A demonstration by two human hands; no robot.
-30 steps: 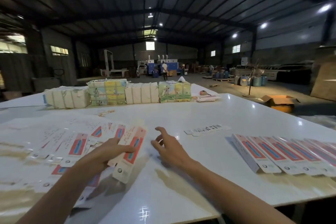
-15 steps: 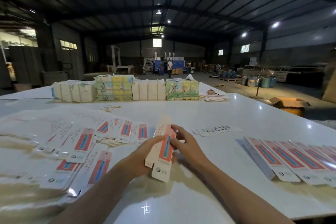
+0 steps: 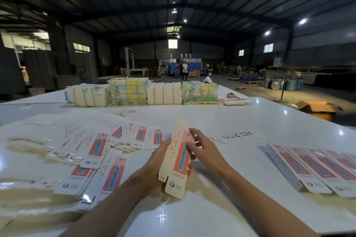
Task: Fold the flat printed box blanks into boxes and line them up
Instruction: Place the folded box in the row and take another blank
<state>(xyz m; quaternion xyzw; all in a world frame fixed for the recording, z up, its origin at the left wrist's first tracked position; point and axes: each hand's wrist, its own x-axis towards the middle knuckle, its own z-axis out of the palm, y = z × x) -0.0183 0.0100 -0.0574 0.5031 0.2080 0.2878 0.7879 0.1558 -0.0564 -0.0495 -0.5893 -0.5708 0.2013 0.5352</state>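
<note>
- We hold one box blank (image 3: 177, 158) up off the white table (image 3: 212, 117), near the middle of the scene. It is tilted, with its long axis running from near to far.
- Our left hand (image 3: 156, 167) grips the blank from the left and underneath. The thumb lies along the left edge, and the fingers curl round behind so that their tips show at the right edge.
- Our right hand (image 3: 204, 152) holds the upper right edge of the same blank, with bent fingers closed on the red printed panel.
- The blank looks partly opened: a pale side panel faces left and the red panel with a blue picture faces us.
- To the left, a wide spread of flat blanks (image 3: 96, 148) lies overlapping on the table, most with the printed side up.
- To the right, a row of folded boxes (image 3: 316, 169) lies side by side, touching, with the red faces up.
- One loose flat piece (image 3: 238, 136) with black print lies between our hands and that row, a little farther away.
- At the far edge of the table stand four tied bundles (image 3: 142, 92) in a line, two plain and two with colourful prints.
- A few rubber bands (image 3: 125, 112) lie just in front of the bundles.
- A small stack of cards (image 3: 237, 101) sits to the right of the bundles.
- Beyond the table, on the right, an open cardboard carton (image 3: 317, 108) rests on the floor.
- Far off in the hall a person (image 3: 185, 70) stands by blue machines.
</note>
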